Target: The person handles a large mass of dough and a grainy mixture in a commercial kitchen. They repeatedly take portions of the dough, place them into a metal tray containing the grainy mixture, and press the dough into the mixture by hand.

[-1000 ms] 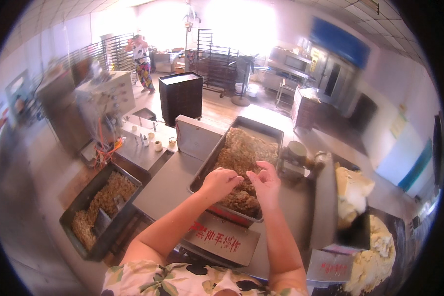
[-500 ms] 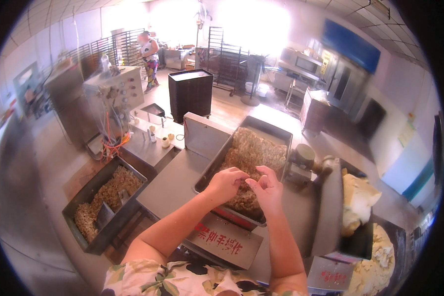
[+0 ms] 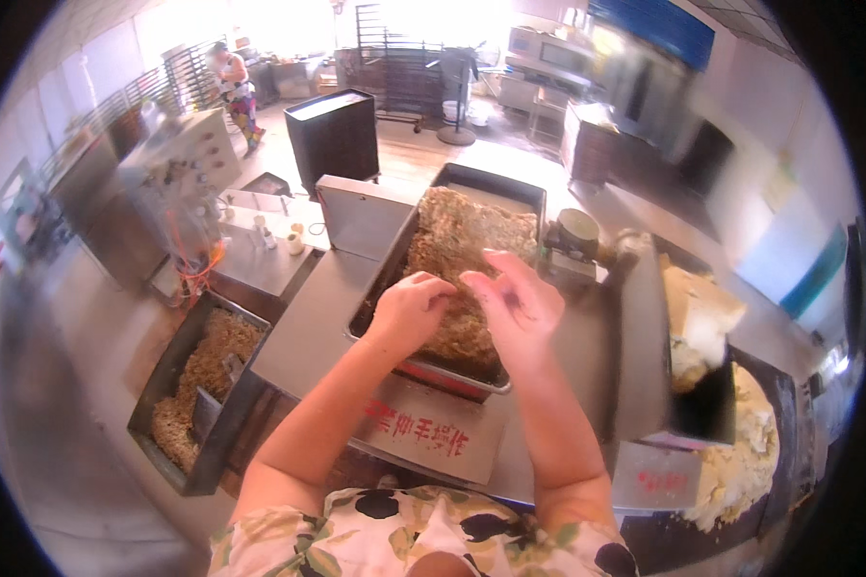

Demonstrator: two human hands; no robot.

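Both my hands are over a deep dark metal tray (image 3: 527, 188) holding a brown, crumbly, nutty-looking filling (image 3: 471, 226). My left hand (image 3: 412, 313) hangs above the tray's near left part, its fingers curled in and their tips together. Anything between those fingertips is too small to make out. Just to its right, my right hand (image 3: 522, 303) is raised with thumb and fingers apart, and small dark bits seem to cling to its inner side. A small gap separates the two hands. The filling directly below them is partly hidden.
A tub (image 3: 164, 460) of grainy crumbs with a metal scoop (image 3: 207, 413) stands at the left. On the right, pale dough (image 3: 693, 298) fills a hopper beside a motor (image 3: 577, 231); more dough (image 3: 746, 442) lies lower. Farther back are a black cabinet (image 3: 332, 144) and another person (image 3: 236, 87).
My hands, close together before, have drawn apart, and the right hand's fingers have spread. The view has shifted, so the tray and machines appear higher and farther left.
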